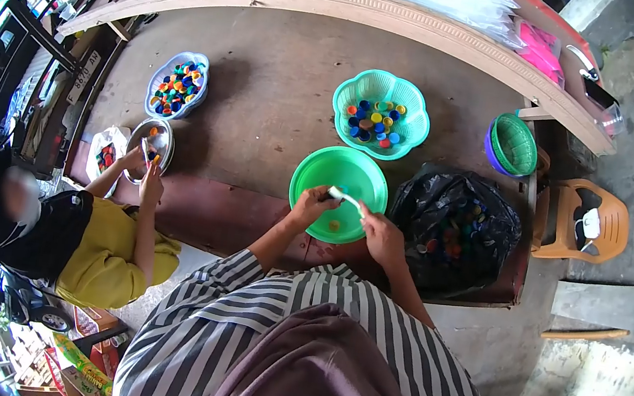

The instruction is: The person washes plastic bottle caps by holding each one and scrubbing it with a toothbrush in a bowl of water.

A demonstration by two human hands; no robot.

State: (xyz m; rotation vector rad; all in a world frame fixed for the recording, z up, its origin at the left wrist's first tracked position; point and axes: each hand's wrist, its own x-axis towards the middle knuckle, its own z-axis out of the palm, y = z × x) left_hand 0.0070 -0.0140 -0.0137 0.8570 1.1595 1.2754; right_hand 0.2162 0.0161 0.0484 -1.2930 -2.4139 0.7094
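Note:
Over the round green basin [304, 165] my two hands work close together. My right hand [384, 238] is closed around the end of a slim white brush-like tool [348, 197]. The tool's thicker white end meets the fingertips of my left hand [311, 206]. Those fingers are pinched together, and whatever small thing they hold is hidden. A yellowish cap [334, 225] lies at the bottom of the basin. Right of my right hand sits a black plastic bag [423, 201] with many coloured bottle caps inside.
A turquoise flower-shaped basket [342, 88] of caps stands behind the basin, and a pale blue basket [201, 88] of caps farther left. At left, another person [103, 249] works over a metal bowl [168, 146]. Nested baskets [514, 145] rest near the right edge, by an orange chair [609, 227].

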